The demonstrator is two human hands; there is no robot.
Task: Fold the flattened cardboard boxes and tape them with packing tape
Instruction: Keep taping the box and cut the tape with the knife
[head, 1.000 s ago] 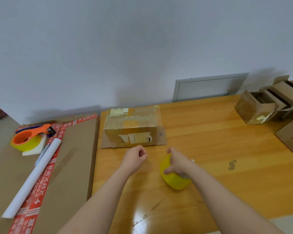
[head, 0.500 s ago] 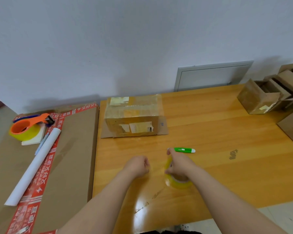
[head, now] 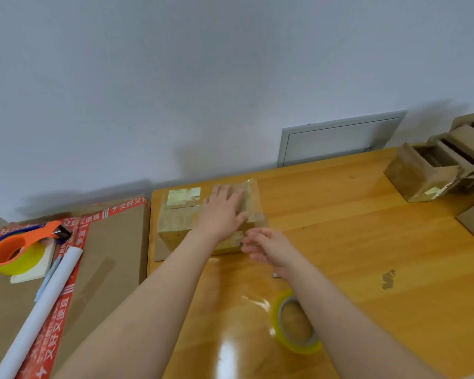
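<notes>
A small cardboard box (head: 175,225) wrapped in clear tape stands at the table's (head: 353,242) far left edge. My left hand (head: 222,212) lies flat on its top with the fingers straight. My right hand (head: 268,248) hovers by the box's front right corner, fingers loose and holding nothing; it is slightly blurred. A yellowish roll of packing tape (head: 298,348) lies on the table near me, beside my right forearm, with neither hand on it.
Left of the table lies a large flat carton (head: 112,255) with red printed tape, bearing an orange tape dispenser (head: 17,250) and a white paper roll (head: 39,310). Several small open cardboard boxes (head: 427,173) stand at the far right. A wall is behind.
My right hand has let go of the tape roll, which now lies on the table. Both hands have moved forward to the box, the left onto its top.
</notes>
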